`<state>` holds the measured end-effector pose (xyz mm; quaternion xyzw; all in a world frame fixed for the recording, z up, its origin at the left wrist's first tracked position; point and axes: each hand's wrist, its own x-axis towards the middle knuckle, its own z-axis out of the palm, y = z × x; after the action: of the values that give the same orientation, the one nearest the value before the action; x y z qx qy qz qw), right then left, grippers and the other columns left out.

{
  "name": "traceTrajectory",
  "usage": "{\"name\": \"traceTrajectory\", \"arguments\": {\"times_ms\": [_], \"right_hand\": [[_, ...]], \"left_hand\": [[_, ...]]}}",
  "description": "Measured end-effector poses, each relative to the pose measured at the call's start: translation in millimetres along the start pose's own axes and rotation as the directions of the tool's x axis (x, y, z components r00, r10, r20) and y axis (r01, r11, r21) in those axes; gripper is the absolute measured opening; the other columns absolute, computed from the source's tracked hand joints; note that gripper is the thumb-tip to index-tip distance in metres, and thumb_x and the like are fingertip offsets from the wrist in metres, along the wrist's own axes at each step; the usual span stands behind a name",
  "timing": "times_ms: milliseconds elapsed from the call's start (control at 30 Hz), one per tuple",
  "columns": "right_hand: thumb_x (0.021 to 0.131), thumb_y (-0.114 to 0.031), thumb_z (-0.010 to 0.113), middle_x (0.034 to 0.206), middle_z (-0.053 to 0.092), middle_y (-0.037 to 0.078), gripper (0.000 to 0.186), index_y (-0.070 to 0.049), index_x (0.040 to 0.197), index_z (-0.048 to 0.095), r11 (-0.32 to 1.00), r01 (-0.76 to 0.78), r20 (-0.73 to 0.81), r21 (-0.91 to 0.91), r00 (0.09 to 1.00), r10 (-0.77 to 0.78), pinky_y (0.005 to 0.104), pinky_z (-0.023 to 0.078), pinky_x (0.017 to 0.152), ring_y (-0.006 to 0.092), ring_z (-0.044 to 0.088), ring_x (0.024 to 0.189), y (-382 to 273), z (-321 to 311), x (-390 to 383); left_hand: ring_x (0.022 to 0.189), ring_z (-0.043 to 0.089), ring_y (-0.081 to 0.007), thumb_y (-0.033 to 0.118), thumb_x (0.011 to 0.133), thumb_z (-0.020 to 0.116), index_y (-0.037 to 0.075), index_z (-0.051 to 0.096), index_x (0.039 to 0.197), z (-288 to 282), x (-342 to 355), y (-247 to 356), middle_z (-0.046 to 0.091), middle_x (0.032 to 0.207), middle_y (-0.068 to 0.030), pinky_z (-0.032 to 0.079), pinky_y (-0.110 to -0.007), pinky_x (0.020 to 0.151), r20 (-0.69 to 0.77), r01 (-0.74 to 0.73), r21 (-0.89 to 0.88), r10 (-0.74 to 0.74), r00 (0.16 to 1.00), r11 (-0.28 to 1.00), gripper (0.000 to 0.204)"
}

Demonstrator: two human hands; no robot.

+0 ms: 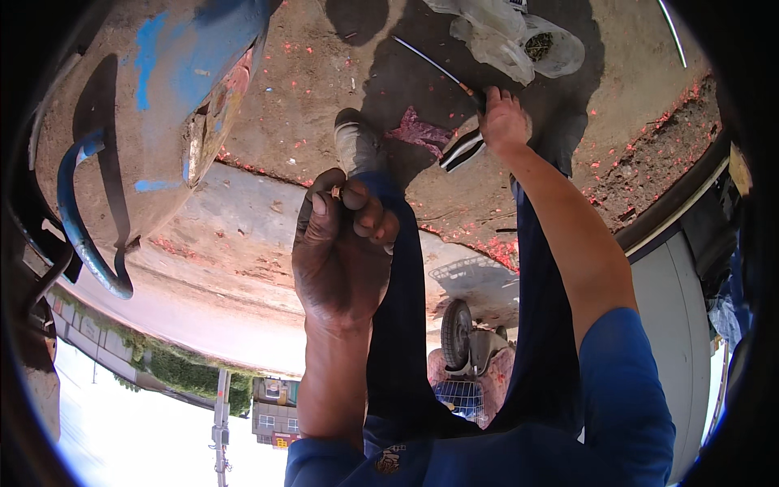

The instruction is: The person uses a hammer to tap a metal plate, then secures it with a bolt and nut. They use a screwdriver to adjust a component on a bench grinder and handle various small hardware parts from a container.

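Observation:
My left hand (345, 243), dark with grime, is raised in the middle, palm up. Its thumb and fingertips pinch a small copper-coloured piece (336, 192), too small to name. Farther off to the right, my right hand (505, 126) is down near the ground. Its fingers curl over the dark handle of a tool with a long, thin metal shaft (430, 62), perhaps a long screwdriver; the shaft points to the far left. Just below that hand lies a black and silvery object (462, 152), partly hidden. A crumpled pink-purple glove or cloth (419, 128) lies left of it.
A clear plastic bag (495, 36) and a tub with dark bits (556, 45) stand at the far right. At left are a worn blue-painted metal body (174, 77) and a curved blue pipe (73, 211). Red scraps litter the ground. A wheeled vehicle (457, 334) appears between my legs.

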<state>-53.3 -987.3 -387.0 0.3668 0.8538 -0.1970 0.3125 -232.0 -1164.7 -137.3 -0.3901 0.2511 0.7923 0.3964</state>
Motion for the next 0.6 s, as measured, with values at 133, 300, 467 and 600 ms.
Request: {"name": "traceTrajectory", "arguments": {"times_ms": [133,300,467,600], "right_hand": [[0.081,-0.020,0.064,0.099,0.060,0.026,0.036,-0.002,0.109,0.051,0.987,0.037,0.067,0.157,0.997,-0.048,0.0478,0.050,0.080,0.0419,0.060,0.094,-6.0,-23.6,-20.8],[0.083,-0.013,0.062,0.079,0.063,0.024,0.029,0.002,0.105,0.052,0.658,0.054,0.039,0.751,0.991,-0.126,0.0462,0.048,0.068,0.0416,0.062,0.076,-39.8,-126.6,-152.3],[0.075,0.001,0.066,0.086,0.064,0.018,0.035,0.007,0.108,0.057,0.524,0.531,-0.301,0.665,0.834,-0.463,0.0352,0.050,0.066,0.0287,0.063,0.070,-44.9,-295.8,-259.0],[0.069,0.006,0.068,0.085,0.063,0.015,0.040,0.002,0.108,0.061,0.625,0.480,-0.248,0.615,0.871,-0.424,0.0344,0.052,0.062,0.0283,0.064,0.071,-48.3,-345.5,-270.4]], "left_hand": [[0.079,0.051,-0.0163,0.024,0.097,0.055,0.006,0.056,0.116,3.8,3.8,-1.9,0.061,0.097,-0.0070,0.041,-0.032,0.070,0.049,-0.013,0.006,0.012,0.999,1.000,0.026],[0.085,0.052,-0.0171,0.022,0.101,0.048,0.007,0.059,0.105,23.5,-15.0,12.6,0.057,0.097,-0.0069,0.043,-0.031,0.075,-0.012,-0.097,0.000,0.097,0.995,0.995,0.019],[0.088,0.056,-0.0186,0.026,0.098,0.054,0.008,0.060,0.103,69.5,-43.3,27.2,0.061,0.097,-0.0050,0.045,-0.034,0.077,0.035,-0.103,-0.026,0.103,0.994,0.994,0.019],[0.091,0.056,-0.0194,0.027,0.099,0.052,0.007,0.060,0.101,107.9,-60.0,28.0,0.060,0.097,-0.0062,0.046,-0.035,0.079,0.147,-0.062,-0.115,0.078,0.986,0.991,0.021]]}}
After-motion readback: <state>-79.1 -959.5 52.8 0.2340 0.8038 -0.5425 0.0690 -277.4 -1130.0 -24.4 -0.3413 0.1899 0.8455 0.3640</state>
